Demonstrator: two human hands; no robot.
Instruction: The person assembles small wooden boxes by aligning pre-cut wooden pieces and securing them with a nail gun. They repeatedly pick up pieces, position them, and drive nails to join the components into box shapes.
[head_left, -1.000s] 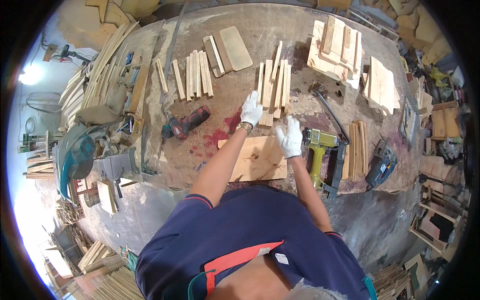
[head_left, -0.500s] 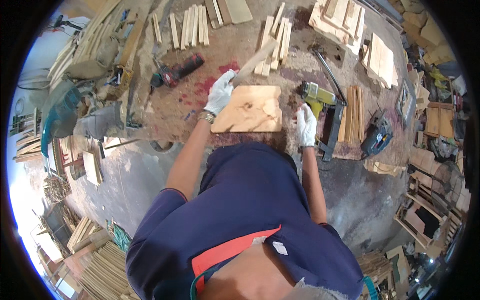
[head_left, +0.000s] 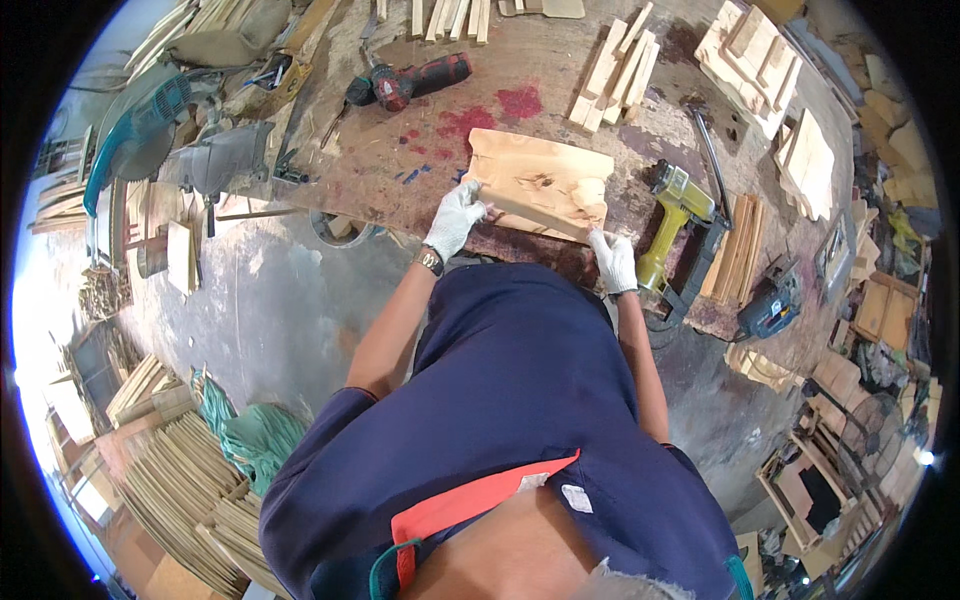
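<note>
A pale wooden board [head_left: 545,165] with a dark knot and wavy side edges lies on the workbench in front of me. Across its near part runs a narrow wood strip [head_left: 530,209], one end in each hand. My left hand [head_left: 458,218], in a white glove, is closed on the strip's left end. At the right end, my right hand [head_left: 614,262], gloved too, pinches the strip near the board's corner. Just right of that hand, a yellow-green nail gun [head_left: 662,235] with a black magazine lies on the bench.
A red and black drill [head_left: 420,78] lies beyond the board. Loose wood strips [head_left: 615,70] and stacked boards [head_left: 750,60] sit at the far side. More strips [head_left: 735,250] and a jigsaw [head_left: 770,300] are to the right. A teal circular-bladed saw [head_left: 135,135] stands left.
My left hand has brought the strip down from beyond the board to its near part. My right hand has moved from beside the nail gun onto the strip's right end. The view has shifted.
</note>
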